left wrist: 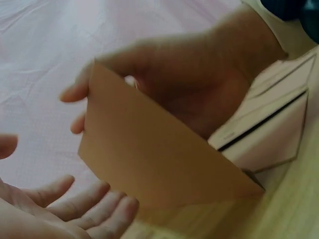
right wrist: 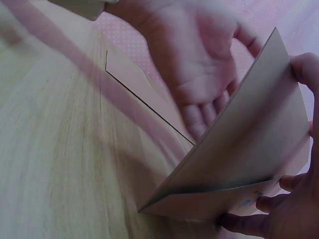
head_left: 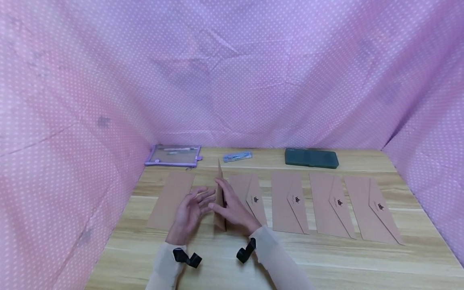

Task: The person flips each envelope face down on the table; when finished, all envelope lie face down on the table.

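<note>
My right hand (head_left: 237, 209) grips a brown paper envelope (head_left: 219, 201) that stands on edge, almost upright, over the table. In the left wrist view the thumb of that hand lies over the near side of the envelope (left wrist: 149, 149) at its upper edge. The envelope's flap side faces the right wrist view, with a small dark print on it. My left hand (head_left: 190, 211) is beside the plain side, palm turned toward it, fingers loosely extended and holding nothing. Under the left hand lies another envelope (head_left: 166, 203), plain side up.
Several brown envelopes with crown prints lie in a row to the right, among them one (head_left: 284, 205) near the middle. Behind are a purple-edged zip pouch (head_left: 170, 164), a small blue case (head_left: 237, 156) and a dark green box (head_left: 311, 158). A pink dotted curtain (head_left: 232, 80) surrounds the table.
</note>
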Motion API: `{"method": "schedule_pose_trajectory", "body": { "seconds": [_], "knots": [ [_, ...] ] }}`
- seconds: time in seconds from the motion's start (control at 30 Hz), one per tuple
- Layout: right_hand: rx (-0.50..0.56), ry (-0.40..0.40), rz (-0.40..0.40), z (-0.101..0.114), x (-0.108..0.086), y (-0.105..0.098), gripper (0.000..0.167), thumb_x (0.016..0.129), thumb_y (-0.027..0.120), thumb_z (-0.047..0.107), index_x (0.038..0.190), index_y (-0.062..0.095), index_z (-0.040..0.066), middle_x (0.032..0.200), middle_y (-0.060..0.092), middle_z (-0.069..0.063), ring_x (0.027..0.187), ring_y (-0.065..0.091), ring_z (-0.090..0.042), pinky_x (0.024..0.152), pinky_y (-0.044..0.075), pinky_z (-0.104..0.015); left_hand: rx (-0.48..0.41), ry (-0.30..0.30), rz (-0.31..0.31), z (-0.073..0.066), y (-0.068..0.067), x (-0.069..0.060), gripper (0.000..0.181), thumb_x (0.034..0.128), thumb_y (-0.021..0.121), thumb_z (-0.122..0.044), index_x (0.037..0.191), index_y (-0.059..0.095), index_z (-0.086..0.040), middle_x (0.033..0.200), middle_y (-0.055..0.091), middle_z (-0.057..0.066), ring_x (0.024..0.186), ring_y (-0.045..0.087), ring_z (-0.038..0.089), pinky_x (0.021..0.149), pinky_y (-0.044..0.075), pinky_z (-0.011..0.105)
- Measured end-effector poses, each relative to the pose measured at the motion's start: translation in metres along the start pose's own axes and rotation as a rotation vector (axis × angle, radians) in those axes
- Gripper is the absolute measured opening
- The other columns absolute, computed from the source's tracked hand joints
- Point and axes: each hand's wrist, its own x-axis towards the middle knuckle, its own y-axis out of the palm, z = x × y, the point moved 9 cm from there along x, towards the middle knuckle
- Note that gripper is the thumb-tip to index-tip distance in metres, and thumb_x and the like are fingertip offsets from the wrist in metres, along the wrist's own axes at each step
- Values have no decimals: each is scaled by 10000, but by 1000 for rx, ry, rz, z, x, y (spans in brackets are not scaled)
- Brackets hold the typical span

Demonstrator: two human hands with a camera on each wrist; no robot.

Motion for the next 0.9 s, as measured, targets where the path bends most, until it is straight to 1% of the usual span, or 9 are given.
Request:
{"method": "schedule_pose_trajectory", "body": {
  "seconds": [0.13, 0.23, 0.33, 0.43, 0.53, 0.67, 0.73, 0.83, 0.9],
  "knots": [
    [8, 16, -5, -3, -3, -4, 774, 972, 608, 392, 1597, 161, 293, 1698, 104, -127, 1566, 134, -344, 1221, 204, -634, 36, -84, -49, 13, -5, -1, 483, 1101, 166, -221, 1230, 627, -159, 1206, 715, -32, 1105, 668, 115, 933, 549, 353],
    [14, 23, -11, -4, -5, -7, 776, 969, 601, 461, 1592, 158, 326, 1700, 110, -114, 1567, 143, -330, 1221, 216, -628, 66, -131, -62, 21, -5, -1, 485, 1096, 160, -242, 1230, 623, -195, 1208, 705, -70, 1088, 653, 86, 936, 525, 367],
    [24, 22, -20, -5, -7, -10, 797, 958, 586, 532, 1595, 157, 318, 1702, 118, -88, 1567, 149, -316, 1225, 218, -619, 86, -174, -79, 26, -5, 0, 472, 1093, 157, -257, 1235, 606, -228, 1239, 684, -81, 1084, 640, 75, 946, 507, 377],
    [50, 36, -24, -8, -9, -12, 812, 951, 578, 561, 1597, 148, 323, 1702, 124, -38, 1562, 171, -310, 1220, 238, -612, 95, -203, -108, 30, -6, 0, 447, 1090, 169, -264, 1247, 585, -226, 1270, 659, -59, 1092, 632, 84, 965, 501, 399],
    [84, 51, -27, -10, -11, -13, 818, 956, 582, 538, 1603, 136, 308, 1701, 128, -41, 1547, 208, -339, 1196, 276, -627, 96, -213, -129, 31, -6, 0, 421, 1090, 192, -273, 1273, 561, -188, 1290, 638, -21, 1119, 619, 118, 998, 489, 444],
    [131, 57, -38, -13, -14, -17, 815, 965, 591, 499, 1605, 123, 307, 1689, 156, -120, 1524, 257, -384, 1174, 304, -638, 89, -223, -105, 31, -4, 1, 421, 1093, 194, -285, 1299, 542, -166, 1290, 620, -21, 1169, 590, 147, 1022, 491, 461],
    [161, 70, -39, -15, -15, -18, 812, 964, 597, 495, 1600, 118, 340, 1677, 185, -155, 1520, 271, -381, 1184, 296, -627, 79, -222, -82, 31, -2, 2, 430, 1094, 184, -284, 1290, 552, -178, 1281, 623, -31, 1177, 585, 144, 1014, 503, 449],
    [206, 85, -36, -17, -17, -19, 805, 976, 605, 436, 1604, 113, 324, 1657, 227, -198, 1512, 289, -394, 1194, 281, -622, 62, -217, -55, 31, 0, 2, 455, 1093, 161, -270, 1255, 581, -207, 1243, 643, -51, 1168, 591, 133, 1013, 505, 453],
    [225, 98, -34, -18, -19, -19, 811, 978, 610, 411, 1608, 108, 312, 1665, 222, -170, 1511, 290, -398, 1200, 278, -612, 57, -215, -45, 30, 1, 3, 467, 1092, 150, -263, 1241, 591, -220, 1226, 658, -63, 1170, 595, 130, 1017, 499, 459]
  ]
}}
